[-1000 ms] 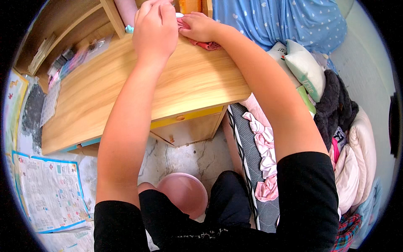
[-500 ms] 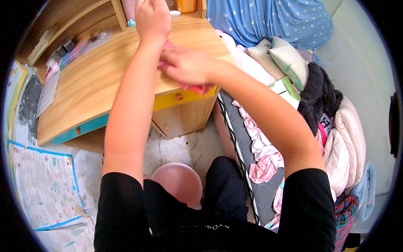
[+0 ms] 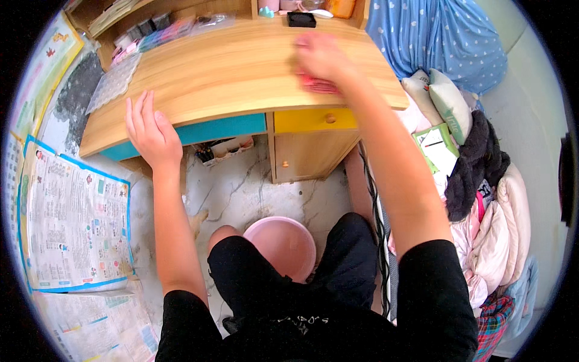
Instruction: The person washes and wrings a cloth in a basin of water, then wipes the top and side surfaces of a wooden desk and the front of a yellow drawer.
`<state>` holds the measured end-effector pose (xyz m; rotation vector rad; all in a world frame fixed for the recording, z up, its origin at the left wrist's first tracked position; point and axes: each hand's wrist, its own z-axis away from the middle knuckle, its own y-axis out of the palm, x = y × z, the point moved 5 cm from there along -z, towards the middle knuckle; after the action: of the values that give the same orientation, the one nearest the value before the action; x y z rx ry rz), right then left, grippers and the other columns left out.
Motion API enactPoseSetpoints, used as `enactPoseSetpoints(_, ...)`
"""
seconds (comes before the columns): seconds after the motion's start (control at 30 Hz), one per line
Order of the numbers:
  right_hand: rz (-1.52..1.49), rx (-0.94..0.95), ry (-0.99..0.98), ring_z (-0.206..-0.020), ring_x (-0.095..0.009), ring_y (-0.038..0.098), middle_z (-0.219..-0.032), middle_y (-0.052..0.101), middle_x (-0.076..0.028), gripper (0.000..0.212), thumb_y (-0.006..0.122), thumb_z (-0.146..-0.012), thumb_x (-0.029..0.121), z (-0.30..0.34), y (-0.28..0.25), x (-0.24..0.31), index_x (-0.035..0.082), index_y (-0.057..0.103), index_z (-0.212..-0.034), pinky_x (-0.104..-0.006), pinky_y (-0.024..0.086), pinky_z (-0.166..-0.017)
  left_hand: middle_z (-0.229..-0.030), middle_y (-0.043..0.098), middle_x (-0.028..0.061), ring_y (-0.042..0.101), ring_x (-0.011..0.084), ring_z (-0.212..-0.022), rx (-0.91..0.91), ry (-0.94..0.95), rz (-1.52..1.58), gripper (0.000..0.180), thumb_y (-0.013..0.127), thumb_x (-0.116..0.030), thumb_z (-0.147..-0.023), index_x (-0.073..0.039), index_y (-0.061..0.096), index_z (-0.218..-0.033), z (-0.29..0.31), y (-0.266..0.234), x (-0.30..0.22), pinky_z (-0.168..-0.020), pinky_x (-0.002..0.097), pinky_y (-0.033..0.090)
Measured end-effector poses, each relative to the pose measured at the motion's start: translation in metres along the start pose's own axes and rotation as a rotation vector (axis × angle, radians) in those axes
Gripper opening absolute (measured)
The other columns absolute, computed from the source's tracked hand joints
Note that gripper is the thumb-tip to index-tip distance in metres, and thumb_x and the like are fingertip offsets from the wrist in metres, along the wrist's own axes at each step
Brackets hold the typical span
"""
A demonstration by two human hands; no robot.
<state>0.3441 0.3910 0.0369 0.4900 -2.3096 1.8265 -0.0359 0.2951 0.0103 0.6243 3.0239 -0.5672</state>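
Person's left hand (image 3: 149, 131), off the far shelf since a second ago, rests open-fingered on the table (image 3: 229, 72) edge, while the blurred right hand (image 3: 322, 60) presses a red cloth (image 3: 316, 83).

**Printed sheets and packs around the desk**

On the floor at the left lies a big printed chart (image 3: 75, 220) with a blue border, white with many small coloured pictures. A second similar sheet (image 3: 90, 329) lies nearer. Far left, a yellow poster (image 3: 45, 66) leans. At the right, on the bedding, rests a green and white flat package (image 3: 439, 148). A small dark box (image 3: 301, 19) stands far on the desk.
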Motion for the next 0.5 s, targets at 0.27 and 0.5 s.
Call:
enactPoseSetpoints(0.27, -0.200, -0.070, -0.337, -0.146, -0.034, 0.054, -0.152, 0.061, -0.022, 0.044, 0.063, -0.093, 0.031, -0.013, 0.096, 0.237, 0.012, 0.076, -0.131, -0.0425, 0.042, -0.122, -0.152, 0.066, 0.0149, 0.061, 0.0340, -0.141, -0.109, -0.062, 0.135, 0.060, 0.027, -0.029, -0.111, -0.001, 0.063, -0.150, 0.008, 0.041, 0.005, -0.122, 0.0499, 0.040)
enactPoseSetpoints(0.5, -0.207, -0.004, -0.396, -0.130, -0.041, 0.063, -0.134, 0.071, -0.018, 0.038, 0.055, -0.099, 0.022, 0.009, 0.022, 0.081, 0.018, 0.073, -0.131, -0.0503, 0.051, -0.113, -0.147, 0.069, 0.0157, 0.065, 0.0359, -0.137, -0.084, -0.005, -0.064, 0.059, 0.027, -0.026, -0.110, 0.001, 0.067, -0.145, 0.010, 0.019, 0.023, -0.119, 0.0500, 0.045)
